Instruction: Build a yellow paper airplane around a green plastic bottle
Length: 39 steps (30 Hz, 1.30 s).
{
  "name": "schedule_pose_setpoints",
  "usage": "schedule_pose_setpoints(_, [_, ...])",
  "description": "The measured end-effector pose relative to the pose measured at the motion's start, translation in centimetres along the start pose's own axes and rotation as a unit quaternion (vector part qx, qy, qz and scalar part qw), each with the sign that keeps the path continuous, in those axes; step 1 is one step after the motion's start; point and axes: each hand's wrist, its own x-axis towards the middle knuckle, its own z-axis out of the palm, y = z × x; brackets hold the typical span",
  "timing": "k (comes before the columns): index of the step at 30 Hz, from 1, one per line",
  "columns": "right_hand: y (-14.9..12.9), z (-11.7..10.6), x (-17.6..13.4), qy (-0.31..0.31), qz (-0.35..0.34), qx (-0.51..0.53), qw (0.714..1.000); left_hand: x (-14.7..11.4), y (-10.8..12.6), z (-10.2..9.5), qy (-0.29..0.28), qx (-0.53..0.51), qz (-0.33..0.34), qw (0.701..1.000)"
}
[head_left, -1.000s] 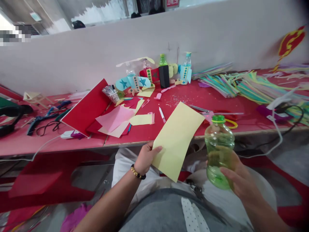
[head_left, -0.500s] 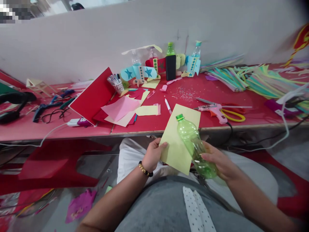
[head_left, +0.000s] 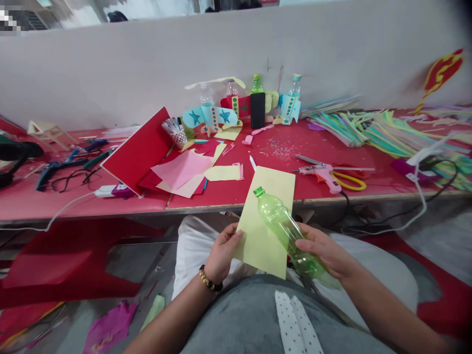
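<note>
Over my lap, my left hand [head_left: 225,246] pinches the left edge of a pale yellow sheet of paper [head_left: 252,250]. My right hand [head_left: 326,248] is wrapped round the lower part of a clear green plastic bottle [head_left: 275,211]. The bottle lies tilted across the front of the sheet, its green neck pointing up and left. Whether my right fingers also touch the sheet, I cannot tell. The sheet's top end reaches over the front edge of the red table [head_left: 217,194].
A pink glue gun [head_left: 324,173] and yellow-handled scissors [head_left: 350,182] lie right of the sheet. Pink paper [head_left: 184,169], a red board [head_left: 138,152] and a pen cup [head_left: 178,135] sit left. Decorated bottles [head_left: 210,115] line the wall; colourful strips [head_left: 391,132] are piled at right.
The sheet and the bottle have shifted slightly left and down in view, along with both hands. The view itself has also moved a little. Both hands keep their hold.
</note>
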Motion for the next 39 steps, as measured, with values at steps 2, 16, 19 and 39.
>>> schedule_pose_setpoints(2, [-0.2, 0.0, 0.2, 0.010, 0.000, 0.011, 1.000, -0.6, 0.4, -0.4, -0.037, -0.050, 0.011, 0.998])
schedule_pose_setpoints(16, [-0.3, 3.3, 1.9, 0.052, 0.015, -0.041, 0.998, -1.1, -0.6, 1.0, 0.027, -0.190, -0.038, 0.981])
schedule_pose_setpoints(19, [-0.8, 3.6, 1.4, 0.094, -0.031, -0.097, 0.990, -1.0, -1.0, 0.9, 0.031, -0.190, -0.038, 0.980])
schedule_pose_setpoints(39, [-3.4, 2.1, -1.3, 0.184, -0.190, -0.034, 0.964, 1.9, 4.8, -2.2, -0.050, 0.703, 0.477, 0.525])
